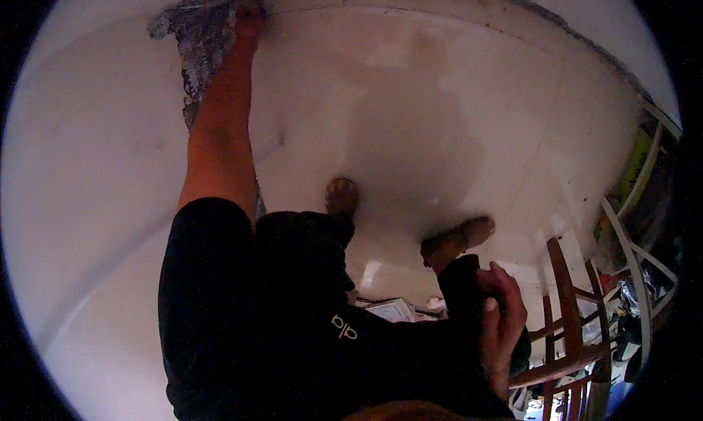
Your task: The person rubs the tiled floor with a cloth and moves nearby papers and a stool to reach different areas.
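Note:
My left arm stretches far up and away to the wall [410, 77]. At its end, my left hand [250, 20] is against or right beside a rough grey patch [201, 40] where the white coating is gone. Shadow hides its fingers, so their shape and anything in them cannot be made out. My right hand [504, 304] is low on the right, over the dark cloth of my shorts by the leg. Its fingers are curled in with the thumb alongside; whatever they may hold is hidden.
A brown wooden chair [564, 304] stands at the lower right, near pale curved bars [630, 252] and a clutter of bags and other items. Papers [395, 309] lie behind my legs. My bare foot [342, 195] and a sandalled foot [469, 236] are below. A dark jagged crack [578, 40] runs along the top right.

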A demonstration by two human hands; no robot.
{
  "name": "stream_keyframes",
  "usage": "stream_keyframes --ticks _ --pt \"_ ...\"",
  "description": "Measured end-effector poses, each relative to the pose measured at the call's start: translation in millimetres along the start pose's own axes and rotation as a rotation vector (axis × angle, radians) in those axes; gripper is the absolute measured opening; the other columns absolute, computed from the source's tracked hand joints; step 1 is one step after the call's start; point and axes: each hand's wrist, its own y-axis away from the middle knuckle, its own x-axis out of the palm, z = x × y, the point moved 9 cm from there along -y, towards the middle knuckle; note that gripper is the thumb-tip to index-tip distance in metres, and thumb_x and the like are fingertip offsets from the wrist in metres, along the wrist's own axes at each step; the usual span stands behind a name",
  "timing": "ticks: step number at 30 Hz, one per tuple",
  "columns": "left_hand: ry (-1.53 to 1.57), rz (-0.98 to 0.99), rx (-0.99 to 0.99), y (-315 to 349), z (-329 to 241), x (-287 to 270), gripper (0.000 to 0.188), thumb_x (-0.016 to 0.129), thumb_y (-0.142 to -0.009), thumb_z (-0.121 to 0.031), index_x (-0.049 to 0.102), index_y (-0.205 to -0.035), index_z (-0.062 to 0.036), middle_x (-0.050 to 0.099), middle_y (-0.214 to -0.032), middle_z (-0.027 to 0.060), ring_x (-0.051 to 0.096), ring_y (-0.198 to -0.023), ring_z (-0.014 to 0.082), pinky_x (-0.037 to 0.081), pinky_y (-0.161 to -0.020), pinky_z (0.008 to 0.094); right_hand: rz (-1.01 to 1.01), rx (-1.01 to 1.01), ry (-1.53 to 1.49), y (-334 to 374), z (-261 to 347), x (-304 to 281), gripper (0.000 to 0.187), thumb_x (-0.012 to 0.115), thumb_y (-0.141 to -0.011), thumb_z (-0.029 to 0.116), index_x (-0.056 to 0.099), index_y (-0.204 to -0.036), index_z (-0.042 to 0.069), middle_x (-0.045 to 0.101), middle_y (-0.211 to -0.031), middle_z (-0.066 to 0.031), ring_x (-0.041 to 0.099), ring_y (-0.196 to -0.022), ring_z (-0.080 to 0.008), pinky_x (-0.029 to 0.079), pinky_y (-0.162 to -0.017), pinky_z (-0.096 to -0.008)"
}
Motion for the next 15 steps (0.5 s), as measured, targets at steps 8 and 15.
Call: stream_keyframes --ticks 8,15 --pt "-0.236 -0.134 -0.094 -16.5 -47.0 -48.1 0.029 0.055 -0.084 -0.032 0.069 -0.1 -0.0123 0.066 -0.095 0.0043 0.062 -0.085 0.0252 0.048 -0.079 0.042 -0.21 0.132 -0.031 12.5 -41.8 -0.9 0.041 0.047 -0.097 0.025 0.053 -0.127 -0.002 0.062 -0.112 -0.017 0.059 -0.102 -0.027 0.045 -0.093 -0.0382" --pt "0.25 -0.373 0.125 25.9 -233.1 -204.5 0.019 0.063 -0.076 -0.019 0.068 -0.09 -0.0066 0.065 -0.088 0.0128 0.061 -0.087 0.0299 0.047 -0.074 0.0416 -0.154 0.188 -0.042 21.3 -71.9 24.9 0.039 0.048 -0.098 0.024 0.054 -0.129 0.002 0.063 -0.112 -0.0162 0.06 -0.103 -0.026 0.046 -0.092 -0.038"
